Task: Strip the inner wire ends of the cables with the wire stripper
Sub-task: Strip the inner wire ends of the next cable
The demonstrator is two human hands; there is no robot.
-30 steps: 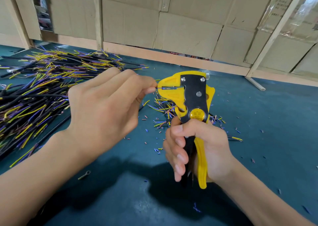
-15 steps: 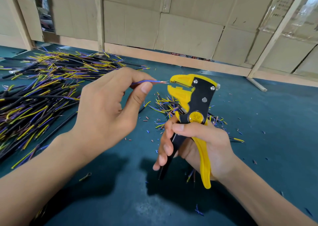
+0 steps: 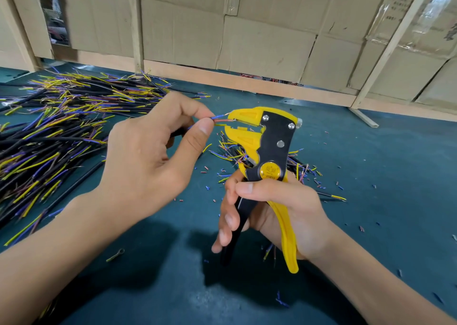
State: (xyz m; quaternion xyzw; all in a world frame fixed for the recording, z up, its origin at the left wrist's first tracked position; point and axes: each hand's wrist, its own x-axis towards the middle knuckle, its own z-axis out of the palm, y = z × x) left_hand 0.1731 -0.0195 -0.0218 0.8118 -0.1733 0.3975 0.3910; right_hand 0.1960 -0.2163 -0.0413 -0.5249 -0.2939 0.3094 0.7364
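The picture is bright and the colours are strong. Light comes from above and casts dark, soft-edged shadows of the arms on the green table (image 3: pixel 385 176) near the bottom. A pale shiny patch shows on the table at the bottom. Clear tape (image 3: pixel 442 5) at the top right shines white. The middle is sharp. The edges look bent and a bit blurry.

Blurred printed characters are seen on the far right cardboard box (image 3: pixel 398 2); none can be read.
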